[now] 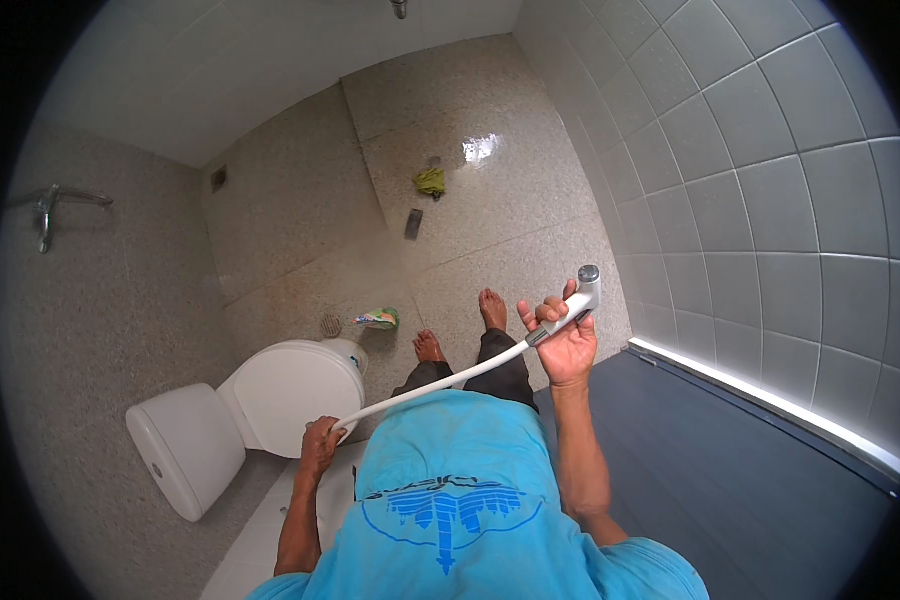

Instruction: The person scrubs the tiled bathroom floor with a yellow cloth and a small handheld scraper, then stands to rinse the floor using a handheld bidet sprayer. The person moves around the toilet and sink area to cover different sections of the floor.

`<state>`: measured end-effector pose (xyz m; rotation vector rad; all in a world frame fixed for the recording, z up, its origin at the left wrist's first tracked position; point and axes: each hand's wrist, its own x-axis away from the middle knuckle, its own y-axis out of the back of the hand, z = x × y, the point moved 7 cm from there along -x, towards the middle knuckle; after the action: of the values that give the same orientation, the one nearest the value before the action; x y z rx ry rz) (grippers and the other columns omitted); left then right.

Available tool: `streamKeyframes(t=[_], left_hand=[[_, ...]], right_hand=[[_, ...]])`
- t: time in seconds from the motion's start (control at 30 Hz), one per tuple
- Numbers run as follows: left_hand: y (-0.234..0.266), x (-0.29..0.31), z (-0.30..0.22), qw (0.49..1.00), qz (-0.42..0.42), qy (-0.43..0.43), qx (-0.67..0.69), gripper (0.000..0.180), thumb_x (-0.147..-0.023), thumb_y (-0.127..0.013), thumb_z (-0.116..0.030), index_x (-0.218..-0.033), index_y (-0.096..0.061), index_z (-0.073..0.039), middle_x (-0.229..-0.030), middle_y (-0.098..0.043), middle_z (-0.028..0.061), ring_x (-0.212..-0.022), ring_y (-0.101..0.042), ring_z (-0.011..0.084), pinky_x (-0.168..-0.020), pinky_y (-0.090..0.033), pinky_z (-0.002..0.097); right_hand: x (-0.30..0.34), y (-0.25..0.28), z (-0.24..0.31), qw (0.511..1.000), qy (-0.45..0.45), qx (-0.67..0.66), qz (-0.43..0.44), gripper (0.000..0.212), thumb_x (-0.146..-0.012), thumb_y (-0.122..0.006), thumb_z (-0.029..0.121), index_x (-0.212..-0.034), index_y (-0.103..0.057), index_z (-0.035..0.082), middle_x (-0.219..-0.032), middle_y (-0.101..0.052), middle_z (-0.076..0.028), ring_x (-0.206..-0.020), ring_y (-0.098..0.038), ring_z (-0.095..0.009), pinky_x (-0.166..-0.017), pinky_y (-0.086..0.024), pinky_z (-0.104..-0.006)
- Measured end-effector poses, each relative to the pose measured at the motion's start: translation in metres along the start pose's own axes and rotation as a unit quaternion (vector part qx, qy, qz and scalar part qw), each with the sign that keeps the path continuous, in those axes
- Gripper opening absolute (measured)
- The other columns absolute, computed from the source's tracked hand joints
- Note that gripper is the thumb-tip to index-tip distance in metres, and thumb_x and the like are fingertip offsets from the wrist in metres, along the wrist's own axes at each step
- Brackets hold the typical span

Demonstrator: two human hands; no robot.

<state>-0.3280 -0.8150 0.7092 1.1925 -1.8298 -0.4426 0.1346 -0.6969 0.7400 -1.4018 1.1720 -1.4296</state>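
My right hand (pixel 568 345) is wrapped loosely round a white and grey bidet sprayer (pixel 573 312), its head raised and tilted up to the right. From the sprayer's lower end a white hose (pixel 435 387) runs down to the left, across the front of my blue shirt. My left hand (pixel 320 440) is closed on that hose beside the toilet. The hose beyond my left hand is hidden. Close to my left hand stands the white toilet (pixel 300 395) with its lid down and its cistern (pixel 185 450) at the lower left.
Ahead on the wet speckled floor lie a yellow-green cloth (pixel 430 182) and a dark flat block (pixel 413 224). A green and white packet (pixel 378 318) lies by the toilet, near a round drain (pixel 331 325). A tap (pixel 50 212) is on the left wall; a tiled wall (pixel 760 200) rises right.
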Motion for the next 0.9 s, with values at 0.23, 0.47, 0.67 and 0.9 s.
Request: streamKeyframes(t=[0.23, 0.47, 0.67, 0.9], left_hand=[[-0.002, 0.002, -0.004, 0.991, 0.112, 0.013, 0.069, 0.021, -0.086, -0.068, -0.02, -0.096, -0.068, -0.002, -0.084, -0.066, 0.014, -0.076, -0.059, 0.027, -0.072, -0.045, 0.0377], [0.01, -0.013, -0.074, 0.977, 0.117, -0.02, 0.175, 0.028, -0.084, -0.073, -0.025, -0.098, -0.069, -0.001, -0.085, -0.068, 0.0098, -0.076, -0.059, 0.0248, -0.074, -0.045, 0.0367], [0.026, -0.038, -0.19, 0.966, 0.08, -0.145, 0.198, 0.023, -0.083, -0.074, -0.019, -0.095, -0.068, 0.0, -0.081, -0.066, 0.0094, -0.071, -0.06, 0.0204, -0.066, -0.046, 0.0333], [0.027, -0.037, -0.173, 0.95, 0.127, -0.087, 0.271, 0.033, -0.094, -0.062, -0.033, -0.093, -0.067, 0.0, -0.07, -0.058, 0.0047, -0.063, -0.051, 0.0136, -0.059, -0.04, 0.0298]], right_hand=[[-0.006, -0.003, 0.0, 1.0, -0.002, 0.004, 0.001, 0.059, -0.085, -0.062, 0.03, -0.138, -0.051, 0.006, -0.084, -0.047, -0.005, -0.081, -0.047, -0.022, -0.112, -0.029, -0.0494], [0.001, -0.025, -0.012, 0.999, -0.005, -0.041, 0.002, 0.059, -0.081, -0.068, 0.026, -0.135, -0.052, 0.007, -0.087, -0.047, -0.005, -0.085, -0.047, -0.022, -0.113, -0.027, -0.0513], [-0.003, -0.06, -0.062, 0.992, -0.097, -0.072, 0.047, 0.05, -0.077, -0.074, 0.03, -0.12, -0.058, 0.01, -0.095, -0.054, -0.007, -0.094, -0.054, -0.024, -0.119, -0.019, -0.0546], [0.018, -0.107, -0.073, 0.971, -0.115, 0.052, 0.202, 0.057, -0.078, -0.075, 0.036, -0.124, -0.056, 0.008, -0.097, -0.058, -0.01, -0.094, -0.062, -0.029, -0.115, -0.021, -0.0628]])
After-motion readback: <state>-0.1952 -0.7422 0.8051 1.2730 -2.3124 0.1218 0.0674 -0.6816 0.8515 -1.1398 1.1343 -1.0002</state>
